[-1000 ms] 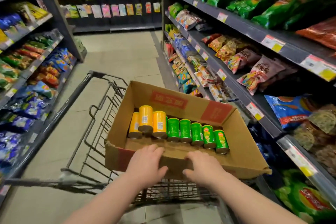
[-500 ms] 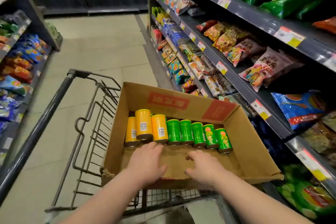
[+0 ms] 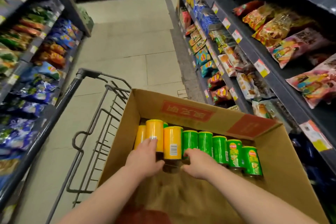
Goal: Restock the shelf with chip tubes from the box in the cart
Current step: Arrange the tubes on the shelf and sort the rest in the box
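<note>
Both in the box (image 3: 272, 172) now. Left hand (image 3: 145, 158) half-curled onto a yellow tube (image 3: 154, 134), fingertips touching. Right hand (image 3: 198, 164) cupped at base of green tubes (image 3: 220, 149); grip unclear, fingers hidden. Box near wall blurred; cart (image 3: 87, 125) left of box.

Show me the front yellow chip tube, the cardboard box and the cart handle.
front yellow chip tube (image 3: 172, 142): head view, middle of its side.
cardboard box (image 3: 283, 165): head view, inner right wall.
cart handle (image 3: 60, 107): head view, along the dark bar.
</note>
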